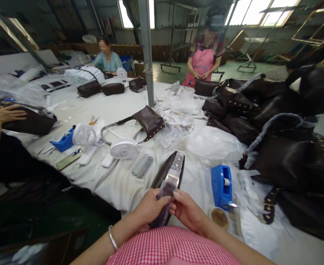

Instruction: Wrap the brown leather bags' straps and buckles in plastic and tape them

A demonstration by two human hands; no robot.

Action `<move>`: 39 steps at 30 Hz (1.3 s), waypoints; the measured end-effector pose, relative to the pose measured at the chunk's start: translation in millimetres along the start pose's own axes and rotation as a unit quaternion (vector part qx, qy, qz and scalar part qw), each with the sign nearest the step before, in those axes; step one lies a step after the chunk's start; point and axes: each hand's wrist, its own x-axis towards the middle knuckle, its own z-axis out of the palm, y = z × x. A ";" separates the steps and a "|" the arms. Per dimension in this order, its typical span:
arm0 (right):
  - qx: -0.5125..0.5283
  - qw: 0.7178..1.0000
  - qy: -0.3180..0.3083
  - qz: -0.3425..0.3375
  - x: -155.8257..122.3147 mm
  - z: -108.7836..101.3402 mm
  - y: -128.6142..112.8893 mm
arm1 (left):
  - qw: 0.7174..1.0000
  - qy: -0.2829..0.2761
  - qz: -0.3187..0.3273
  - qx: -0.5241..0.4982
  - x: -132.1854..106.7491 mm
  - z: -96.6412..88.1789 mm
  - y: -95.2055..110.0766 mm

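Close in front of my body stands a dark brown leather handbag (pixel 162 172), tilted away from me, with clear plastic film over its buckled strap. My left hand (pixel 152 207) grips the bag's near end, its thumb lying across the wrapped strap. Fingertips of my right hand (pixel 184 208) are pinched together at the strap's right edge; what exactly lies between them is too small to make out. To the right of the bag are a blue tape dispenser (pixel 221 187) and a round tub (pixel 219 218) with brownish contents.
Many dark brown bags (pixel 285 158) are heaped at the right. White fans (pixel 124 148), a second blue tape dispenser (pixel 64 140) and another bag (pixel 150 120) lie on the table ahead. A metal post (pixel 148 55) rises mid-table. A co-worker's hand (pixel 10 113) rests on a bag at left.
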 end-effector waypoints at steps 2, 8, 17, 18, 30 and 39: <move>-0.048 0.998 0.039 -0.013 1.1 -0.3 1.5 | 0.999 0.017 0.014 0.024 -0.4 3.1 -1.7; -0.070 0.994 0.087 -0.015 4.8 -3.4 5.1 | 0.996 0.025 0.041 0.072 -8.3 -7.9 -1.9; -0.060 0.996 0.066 -0.019 6.7 -6.1 6.5 | 0.984 -0.070 -0.049 -0.153 -4.1 -2.2 6.8; -0.063 0.996 0.057 -0.017 7.2 -5.9 6.6 | 0.982 -0.075 -0.056 -0.162 -2.7 1.9 8.3; -0.591 0.780 0.112 -0.174 -14.5 -24.7 -46.7 | 0.994 -0.049 -0.069 -0.066 7.2 -1.1 6.6; -0.872 0.361 -0.141 -0.299 9.0 13.0 -68.2 | 0.994 -0.090 -0.004 0.064 16.0 0.5 9.3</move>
